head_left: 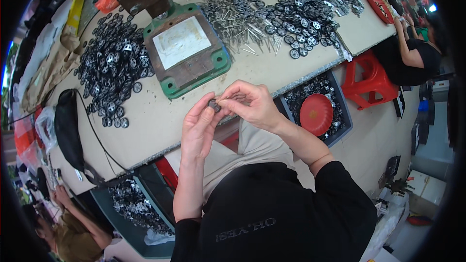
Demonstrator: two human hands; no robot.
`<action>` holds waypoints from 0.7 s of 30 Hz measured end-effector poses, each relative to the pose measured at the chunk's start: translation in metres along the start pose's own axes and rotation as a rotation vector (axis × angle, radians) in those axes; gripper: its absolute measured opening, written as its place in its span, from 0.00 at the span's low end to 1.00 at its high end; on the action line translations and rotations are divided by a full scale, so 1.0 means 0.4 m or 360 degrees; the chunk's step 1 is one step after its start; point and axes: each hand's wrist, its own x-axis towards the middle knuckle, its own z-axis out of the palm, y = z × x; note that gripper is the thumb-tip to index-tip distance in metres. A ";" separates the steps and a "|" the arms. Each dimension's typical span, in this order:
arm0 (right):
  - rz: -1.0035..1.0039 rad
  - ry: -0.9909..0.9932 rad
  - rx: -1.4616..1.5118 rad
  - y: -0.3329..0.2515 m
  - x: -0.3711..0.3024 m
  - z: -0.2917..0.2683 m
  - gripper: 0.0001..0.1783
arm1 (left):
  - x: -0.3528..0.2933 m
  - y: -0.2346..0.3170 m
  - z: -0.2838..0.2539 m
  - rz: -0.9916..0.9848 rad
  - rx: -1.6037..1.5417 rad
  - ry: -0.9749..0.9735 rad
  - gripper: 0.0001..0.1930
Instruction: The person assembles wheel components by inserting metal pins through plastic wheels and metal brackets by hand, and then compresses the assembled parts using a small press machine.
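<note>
In front of the press, my left hand (198, 128) pinches a small black wheel (213, 105) between thumb and fingers. My right hand (252, 106) meets it from the other side, thumb and forefinger closed at the wheel's edge. Whatever lies between those right fingertips is too small and covered to make out. Just beyond both hands stands the press base (170, 86), green with a brown plate and a white sheet (182, 42) on top. A heap of black wheels with silver spokes (111, 63) lies to its left. Thin metal pins (242, 31) are scattered to its right.
More wheels and small metal parts (310, 0) cover the back right of the table (145, 131). A grey bin (345, 126) of parts with a red bowl (316, 114) sits at right, near a red stool (371, 82). Another bin (109, 208) is lower left. Co-workers sit at both sides.
</note>
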 end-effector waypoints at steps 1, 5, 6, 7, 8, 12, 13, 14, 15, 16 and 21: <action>-0.0021 -0.0104 -0.0100 -0.005 0.004 -0.004 0.08 | 0.000 0.001 -0.001 0.0023 -0.0014 -0.0006 0.16; 0.0058 0.0072 -0.0032 -0.062 0.056 -0.077 0.06 | 0.000 0.002 -0.009 -0.0013 -0.0065 0.0091 0.16; 0.0012 0.0249 -0.0394 -0.062 0.086 -0.120 0.06 | -0.002 0.004 -0.012 -0.0013 -0.0096 0.0090 0.16; -0.0033 0.0422 -0.0753 -0.061 0.126 -0.167 0.07 | -0.003 0.005 -0.014 -0.0010 -0.0128 0.0096 0.16; -0.0030 0.0555 -0.1258 -0.080 0.164 -0.211 0.08 | -0.002 0.005 -0.010 -0.0018 -0.0131 0.0086 0.16; -0.0121 0.0665 -0.2003 -0.069 0.285 -0.353 0.12 | -0.001 0.005 -0.009 -0.0024 -0.0125 0.0089 0.17; -0.0378 0.0500 -0.2171 -0.043 0.305 -0.396 0.14 | 0.000 0.003 -0.007 -0.0030 -0.0131 0.0075 0.17; -0.0643 0.0316 -0.2317 -0.036 0.320 -0.407 0.17 | 0.000 0.004 -0.008 -0.0024 -0.0133 0.0094 0.17; -0.0275 0.0059 -0.2251 -0.038 0.330 -0.427 0.24 | 0.003 0.004 -0.008 -0.0021 -0.0124 0.0076 0.17; -0.0294 0.0016 -0.2343 -0.041 0.339 -0.420 0.23 | -0.001 0.005 -0.013 -0.0012 -0.0115 0.0078 0.16; -0.0506 0.0220 -0.2529 -0.094 0.316 -0.423 0.20 | 0.001 0.004 -0.008 -0.0005 -0.0098 0.0062 0.18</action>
